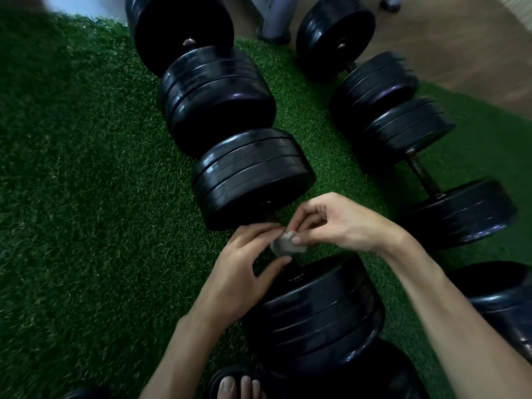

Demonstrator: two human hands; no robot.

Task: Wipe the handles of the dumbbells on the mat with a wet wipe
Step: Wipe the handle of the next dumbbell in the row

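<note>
Both hands are pinching a crumpled grey wet wipe [288, 245] over the nearest dumbbell [288, 240] on the green mat [86, 182]: left hand [244, 272] from below, right hand [334, 223] from above. They are hiding most of the handle [270, 218], and toes [240, 387] are being cut off at the bottom edge.

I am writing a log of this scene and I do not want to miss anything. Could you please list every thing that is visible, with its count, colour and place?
dumbbells: at least five, black, in two rows on the mat; further ones are cut off at the right edge
mat: one, green artificial grass, under the dumbbells
wipe: one, greyish white, crumpled, between both hands above the handle of the near dumbbell
floor: wood-brown, top right beyond the mat
grey stand: one, top centre, blurred
toes: bottom edge, in a black sandal
left hand: pinches the wipe
right hand: pinches the wipe
</note>
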